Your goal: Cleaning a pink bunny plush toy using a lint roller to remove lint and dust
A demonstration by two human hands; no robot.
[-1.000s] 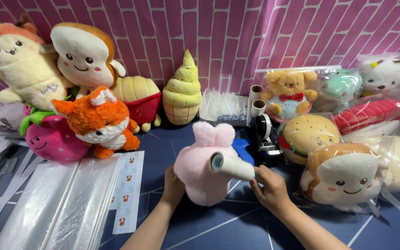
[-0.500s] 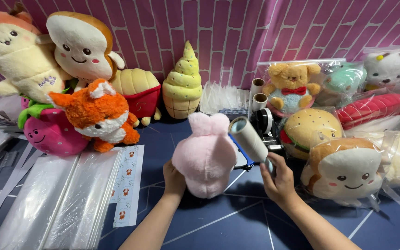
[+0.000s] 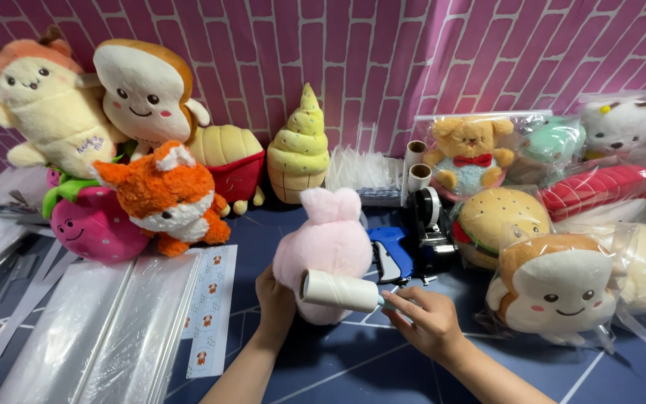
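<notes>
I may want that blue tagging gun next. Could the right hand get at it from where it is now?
Probably yes. The blue tagging gun lies in the open just beyond the right hand, with nothing on top of it. But that hand holds the lint roller against the pink plush, so it isn't free.

The plush rabbit (image 3: pixel 323 243) is pale pink, and the lint roller (image 3: pixel 338 290) against it is white. At nine o'clock sits an orange and white fox (image 3: pixel 166 196) beside a magenta strawberry (image 3: pixel 87 224) (green leaves on top). At twelve o'clock stands a yellow-green ice cream cone (image 3: pixel 299 146), before a pink brick-patterned wall (image 3: pixel 383 52). The table (image 3: pixel 353 366) is dark blue.
</notes>
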